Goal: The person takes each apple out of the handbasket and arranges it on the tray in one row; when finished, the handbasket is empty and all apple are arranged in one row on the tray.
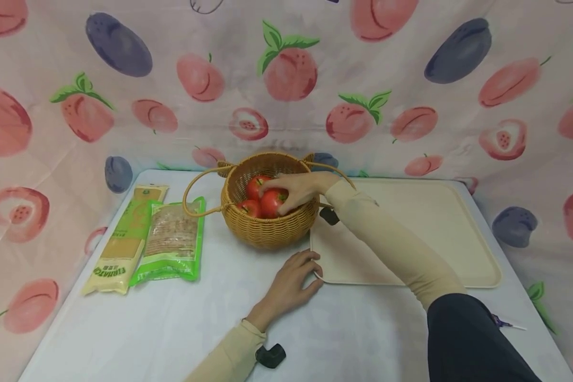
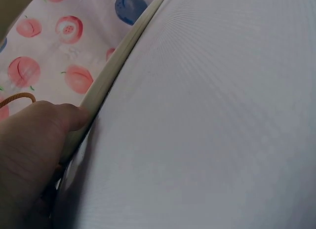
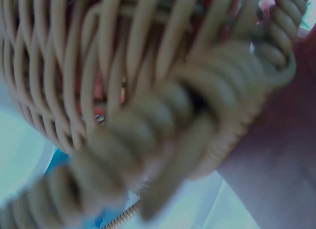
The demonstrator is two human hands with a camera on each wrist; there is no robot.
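Observation:
A wicker basket [image 1: 267,233] with two looped handles stands at the back middle, several red apples [image 1: 252,208] inside. My right hand [image 1: 298,190] reaches into it from the right, fingers and thumb round an apple [image 1: 270,203]. In the right wrist view the basket's weave [image 3: 113,56] and twisted handle fill the foreground, with red showing through the gaps. My left hand [image 1: 288,284] holds the near left corner of a cream tray [image 1: 410,233]. In the left wrist view its thumb lies against the tray's rim [image 2: 106,81]; the other fingers are mostly hidden.
Left of the basket lie a long yellow-green food packet [image 1: 124,239] and a clear packet with green edges [image 1: 172,241]. A small pointed purple-handled tool [image 1: 506,322] lies at the right, partly behind my dark sleeve. Fruit-patterned cloth [image 1: 286,122] hangs behind the table.

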